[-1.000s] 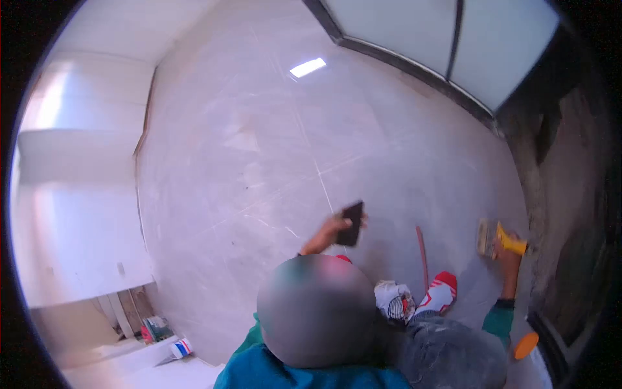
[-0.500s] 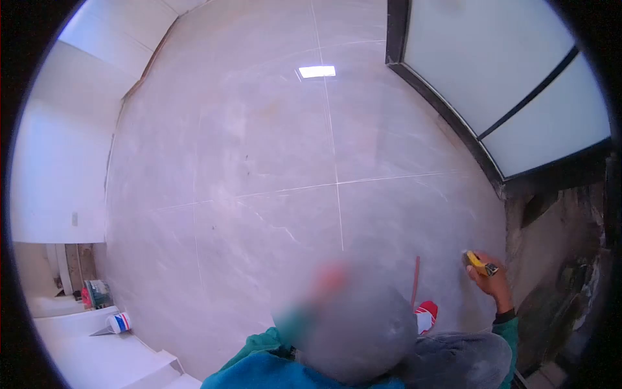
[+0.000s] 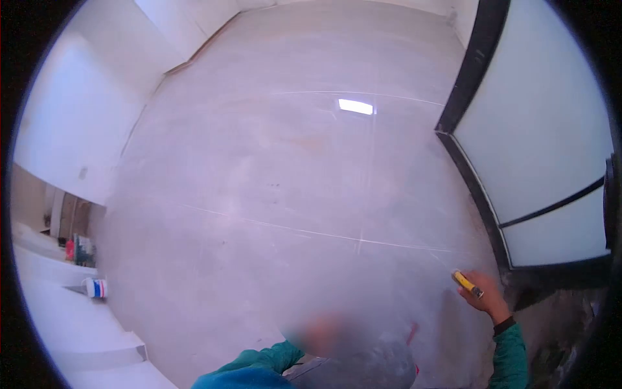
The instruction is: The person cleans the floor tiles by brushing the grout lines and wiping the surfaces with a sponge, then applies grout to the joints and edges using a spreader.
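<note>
My right hand (image 3: 484, 295) is closed round a yellow and black tool (image 3: 468, 284), which looks like a tape measure or a knife, above the grey tiled floor (image 3: 291, 162) at the lower right. A dark band circles that wrist, below which comes a green sleeve. My left hand (image 3: 326, 334) shows only as a blurred patch at the bottom centre, near my knee; its fingers and anything in them cannot be made out. Between the two hands a thin red strip (image 3: 412, 334) lies on the floor, partly cut off by my leg.
A dark-framed door with pale panels (image 3: 538, 149) stands on the right, beside a rough dark patch (image 3: 551, 324). White walls (image 3: 71, 110) run along the left. A white and blue tub (image 3: 96, 288) sits at the lower left, near a green and white package (image 3: 83, 250).
The view has tilted up and turned, so the door shows lower in it. My right hand still holds the yellow tool, now at a different angle. The red shoe is mostly out of sight.
</note>
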Demonstrator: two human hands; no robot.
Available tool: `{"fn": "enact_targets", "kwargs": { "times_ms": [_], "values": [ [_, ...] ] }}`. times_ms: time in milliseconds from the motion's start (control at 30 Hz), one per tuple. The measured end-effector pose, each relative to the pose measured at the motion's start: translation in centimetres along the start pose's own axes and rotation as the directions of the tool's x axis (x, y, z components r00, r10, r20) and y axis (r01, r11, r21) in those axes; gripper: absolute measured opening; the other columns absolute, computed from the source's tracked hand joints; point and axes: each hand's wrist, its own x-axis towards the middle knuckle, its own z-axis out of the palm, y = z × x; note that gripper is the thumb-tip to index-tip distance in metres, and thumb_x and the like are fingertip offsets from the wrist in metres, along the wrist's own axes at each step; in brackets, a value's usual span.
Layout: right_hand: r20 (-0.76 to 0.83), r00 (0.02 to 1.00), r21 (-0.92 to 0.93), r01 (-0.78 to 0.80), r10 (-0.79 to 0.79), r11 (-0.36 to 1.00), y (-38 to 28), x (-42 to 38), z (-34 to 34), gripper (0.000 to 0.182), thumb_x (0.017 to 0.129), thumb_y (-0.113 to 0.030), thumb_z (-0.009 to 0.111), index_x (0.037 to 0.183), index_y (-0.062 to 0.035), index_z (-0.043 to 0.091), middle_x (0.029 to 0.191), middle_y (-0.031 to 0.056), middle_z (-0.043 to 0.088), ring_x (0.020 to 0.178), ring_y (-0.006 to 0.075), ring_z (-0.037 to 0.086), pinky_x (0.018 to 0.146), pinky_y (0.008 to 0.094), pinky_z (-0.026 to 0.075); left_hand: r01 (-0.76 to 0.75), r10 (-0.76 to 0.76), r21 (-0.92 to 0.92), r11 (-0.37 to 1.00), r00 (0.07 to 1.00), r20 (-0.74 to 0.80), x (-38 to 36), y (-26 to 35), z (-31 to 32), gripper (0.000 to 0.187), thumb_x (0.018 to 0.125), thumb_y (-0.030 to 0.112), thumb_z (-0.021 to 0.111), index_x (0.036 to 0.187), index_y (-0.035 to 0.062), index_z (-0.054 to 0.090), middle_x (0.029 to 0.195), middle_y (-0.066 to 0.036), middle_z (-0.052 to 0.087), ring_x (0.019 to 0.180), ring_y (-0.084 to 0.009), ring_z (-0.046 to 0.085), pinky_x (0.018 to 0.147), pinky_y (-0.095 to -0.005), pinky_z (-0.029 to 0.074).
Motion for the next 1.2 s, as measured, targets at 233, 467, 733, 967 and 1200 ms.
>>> {"fn": "enact_targets", "kwargs": {
  "times_ms": [233,467,733,967,1200],
  "values": [
    [-0.023,0.985,-0.128,-0.175,0.174,0.976,0.0,0.5,9.4,0.042,0.071,-0.018,0.063,0.109,-0.0057,0.048,0.101,0.0113,0.052,0.086,0.0312,0.052,0.068,0.0405,0.045,0.272,-0.274,-0.183,0.945,0.962,0.018,-2.4,3.8,6.7,0.048,0.088,0.037,0.045,0.121,0.0015,0.043,0.111,-0.014,0.054,0.098,-0.0272,0.055,0.091,-0.0407,0.041],
    [-0.044,0.968,0.011,-0.246,0.246,0.969,-1.1,-1.1,8.5,0.052,0.067,-0.012,0.064,0.115,-0.0060,0.046,0.110,0.0134,0.050,0.096,0.0316,0.051,0.077,0.0389,0.046,0.164,-0.158,-0.090,0.982,0.984,0.077,-3.6,7.1,14.1,0.040,0.087,0.035,0.045,0.103,-0.0017,0.051,0.094,-0.014,0.059,0.085,-0.0210,0.059,0.079,-0.0337,0.046],
    [0.202,0.892,0.330,-0.450,0.404,0.830,-8.8,-10.7,-3.4,0.037,0.071,-0.021,0.061,0.106,-0.0076,0.056,0.097,0.0166,0.059,0.091,0.0362,0.055,0.077,0.0405,0.044,-0.137,0.232,0.269,0.953,0.903,-0.361,-20.6,17.4,25.2,0.027,0.083,0.024,0.055,0.097,0.0021,0.053,0.087,-0.006,0.059,0.072,-0.0122,0.055,0.067,-0.0254,0.046],
    [0.514,0.824,0.226,-0.400,0.241,0.888,-18.3,-17.1,-16.4,0.037,0.070,-0.030,0.063,0.097,-0.0055,0.058,0.091,0.0159,0.061,0.086,0.0351,0.057,0.073,0.0415,0.046,0.212,0.383,0.963,0.170,0.886,-0.262,-37.6,11.3,20.3,0.045,0.081,0.034,0.052,0.107,-0.0029,0.052,0.108,-0.019,0.052,0.099,-0.0270,0.050,0.087,-0.0347,0.039],
    [0.411,0.827,-0.005,-0.419,0.384,0.908,-27.5,-13.8,-30.4,0.046,0.069,-0.045,0.063,0.096,-0.0079,0.061,0.091,0.0188,0.061,0.085,0.0370,0.057,0.069,0.0405,0.046,0.380,-0.019,0.388,0.840,0.735,-0.678,-46.9,9.0,21.2,0.053,0.075,0.042,0.055,0.102,-0.0050,0.055,0.097,-0.019,0.055,0.078,-0.0265,0.059,0.071,-0.0353,0.048]
  ]
}}
